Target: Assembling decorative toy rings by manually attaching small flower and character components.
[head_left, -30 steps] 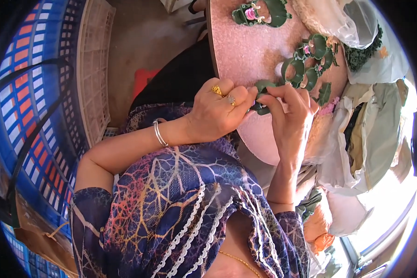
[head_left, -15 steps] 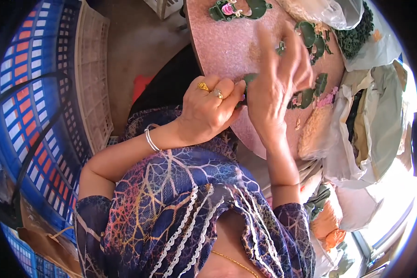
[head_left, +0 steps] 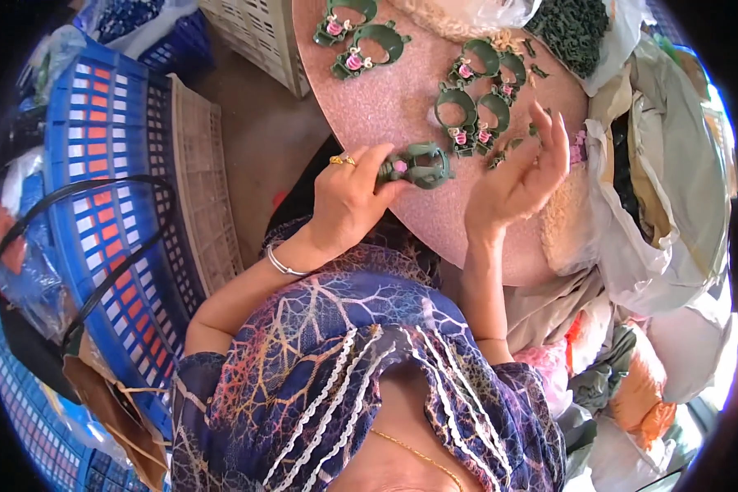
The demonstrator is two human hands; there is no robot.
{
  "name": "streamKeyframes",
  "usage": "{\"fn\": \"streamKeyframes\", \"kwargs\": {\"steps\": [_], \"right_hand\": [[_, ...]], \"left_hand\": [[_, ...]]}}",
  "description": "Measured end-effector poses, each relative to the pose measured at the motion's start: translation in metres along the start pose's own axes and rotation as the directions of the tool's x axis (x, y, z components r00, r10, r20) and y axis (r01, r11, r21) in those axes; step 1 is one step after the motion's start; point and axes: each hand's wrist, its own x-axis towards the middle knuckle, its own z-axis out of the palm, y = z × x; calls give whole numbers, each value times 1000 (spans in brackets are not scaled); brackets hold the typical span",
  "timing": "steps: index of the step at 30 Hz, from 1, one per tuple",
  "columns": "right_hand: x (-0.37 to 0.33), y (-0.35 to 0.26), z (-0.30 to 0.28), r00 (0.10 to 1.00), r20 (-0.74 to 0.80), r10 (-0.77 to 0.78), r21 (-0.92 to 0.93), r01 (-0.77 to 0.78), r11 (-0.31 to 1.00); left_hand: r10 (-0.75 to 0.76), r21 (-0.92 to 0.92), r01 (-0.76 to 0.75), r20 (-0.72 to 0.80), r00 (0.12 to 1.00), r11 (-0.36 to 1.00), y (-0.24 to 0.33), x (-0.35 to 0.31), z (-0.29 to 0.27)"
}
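Note:
My left hand [head_left: 348,197] is closed near the table edge, pinching a green plastic ring piece [head_left: 426,174] by its narrow end. Beside the thumb shows a small pink flower [head_left: 399,166] on that piece. To the right, my right hand [head_left: 521,180] is raised with fingers stretched out and nothing in it. Just beyond it lie several similar green ring pieces [head_left: 456,104], each with a pink flower and cream bits. Two more ring pieces [head_left: 372,51] rest at the far left of the pink speckled table [head_left: 385,107].
Dark green small parts [head_left: 570,33] lie in a clear bag at the far right. Cream pieces [head_left: 566,225] and a few pink bits [head_left: 578,148] lie along the right edge, beside a pale sack [head_left: 672,164]. Blue crates [head_left: 98,205] and a white crate [head_left: 209,180] stand at left.
My right hand, blurred over the table before, is now lower right with fingers spread. The ring piece in my left hand now shows more fully. The whole view has shifted.

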Motion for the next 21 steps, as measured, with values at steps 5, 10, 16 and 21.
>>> {"fn": "streamKeyframes", "kwargs": {"steps": [5,10,16,21], "right_hand": [[-29,20,-36,990,98,-104,-185,120,975],[-51,7,-41,989,96,-109,-224,128,966],[-86,18,-67,973,229,41,-274,23,962],[-81,0,-69,953,300,51,-221,18,975]], "left_hand": [[6,-63,-6,-2,1000,998,-8,11,-7],[-312,-327,329,104,944,886,-4,27,-34],[-426,-553,402,92,900,730,-19,69,-48],[-399,-447,283,-190,897,848,-7,147,-120]]}}
